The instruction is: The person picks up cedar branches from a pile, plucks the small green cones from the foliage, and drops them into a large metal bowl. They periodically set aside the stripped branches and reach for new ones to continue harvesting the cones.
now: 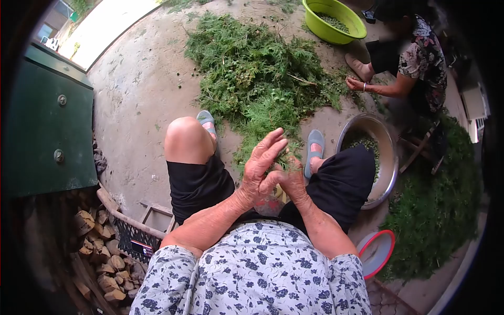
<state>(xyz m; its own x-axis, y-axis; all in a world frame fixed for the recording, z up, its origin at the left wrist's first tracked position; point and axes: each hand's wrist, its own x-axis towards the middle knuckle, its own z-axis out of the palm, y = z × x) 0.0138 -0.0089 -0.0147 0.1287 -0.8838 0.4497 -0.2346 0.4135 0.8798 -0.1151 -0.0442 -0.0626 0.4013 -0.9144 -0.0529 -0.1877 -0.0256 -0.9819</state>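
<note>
Your hands meet over your lap, between your knees, at the middle of the view. Your left hand (264,161) stands upright with its fingers (273,140) spread and stretched out, the thumb pressed against your right hand (292,181). The right hand's fingers are curled inward and turned away from the camera, so you cannot tell what they grip. A bit of green sprig (284,159) shows just where the two hands touch, though it is hard to tell apart from the greenery behind it.

At 12 o'clock from your hands a big pile of green branches (252,73) lies spread on the concrete floor (136,89), reaching down to your feet. A blue slipper (315,143) sits at 1 o'clock, just beside the hands.

At 3 o'clock a metal bowl (386,173) rests on the floor against your right leg, with small green berries (367,144) in it. Below it, at 4 o'clock, lies a red-rimmed lid (375,253), and a second heap of greens (436,210) sits beyond.

At 1 o'clock, far off, another person (417,63) sits with one hand (356,84) at the edge of the pile, near a green basin (336,23).

At 9 o'clock stands a green cabinet (47,121), with stacked firewood (100,257) at 8 o'clock.
</note>
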